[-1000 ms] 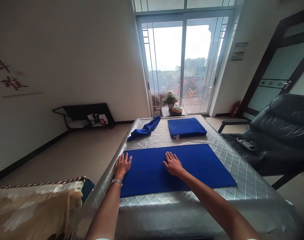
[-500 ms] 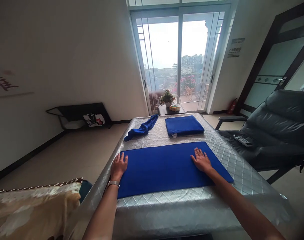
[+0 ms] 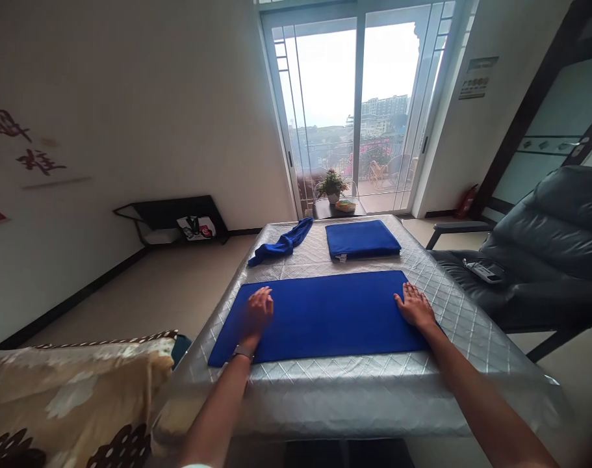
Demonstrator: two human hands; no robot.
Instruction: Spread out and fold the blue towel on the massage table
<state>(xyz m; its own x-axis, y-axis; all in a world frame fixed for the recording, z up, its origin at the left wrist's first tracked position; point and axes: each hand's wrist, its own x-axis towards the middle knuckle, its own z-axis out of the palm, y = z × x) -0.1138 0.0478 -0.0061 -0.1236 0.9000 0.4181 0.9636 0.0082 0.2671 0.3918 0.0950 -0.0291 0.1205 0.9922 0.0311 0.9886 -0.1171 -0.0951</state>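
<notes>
A blue towel (image 3: 325, 315) lies flat as a long rectangle across the near part of the table. My right hand (image 3: 415, 304) rests palm down on its right end, fingers stretched out. Over the towel's left part is my left hand (image 3: 259, 312), slightly blurred, its fingers loosely bent and nothing visible in them. A watch-like band (image 3: 243, 351) is on my left wrist. Farther back lie a crumpled, twisted blue cloth (image 3: 283, 244) on the left and a neatly folded blue towel (image 3: 362, 239) with a small white label on the right.
A silvery quilted cover (image 3: 320, 400) drapes the table. To the right stands a dark recliner (image 3: 544, 260) with a remote-like device (image 3: 481, 271) on its seat. A patterned cushion (image 3: 81, 396) is at the near left. Beyond the table, a potted plant (image 3: 332, 188) stands by the glass door.
My left hand has moved inward from the towel's left edge, its fingers now bent. My right hand has shifted right to the towel's right edge. The towel's left end now spreads farther left.
</notes>
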